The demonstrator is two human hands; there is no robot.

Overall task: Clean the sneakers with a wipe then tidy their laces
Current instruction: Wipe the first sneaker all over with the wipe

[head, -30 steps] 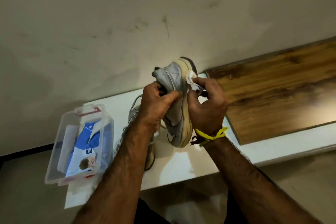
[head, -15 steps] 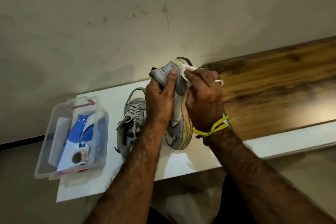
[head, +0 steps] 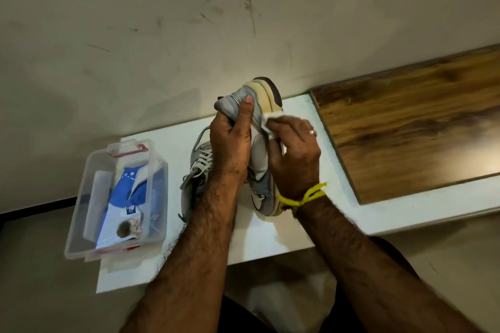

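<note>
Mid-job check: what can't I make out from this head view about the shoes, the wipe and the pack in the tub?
- Second sneaker: toe and laces mostly hidden behind the left hand and forearm.
- Wipe: mostly covered by the right hand; dirt unreadable.
- Held sneaker: far side and laces unseen.
- Wipes pack: print too small, blurred by the clear tub.

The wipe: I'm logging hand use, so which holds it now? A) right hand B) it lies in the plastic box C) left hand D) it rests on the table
A: the right hand presses the white wipe against the held sneaker, which the left hand grips.
</note>
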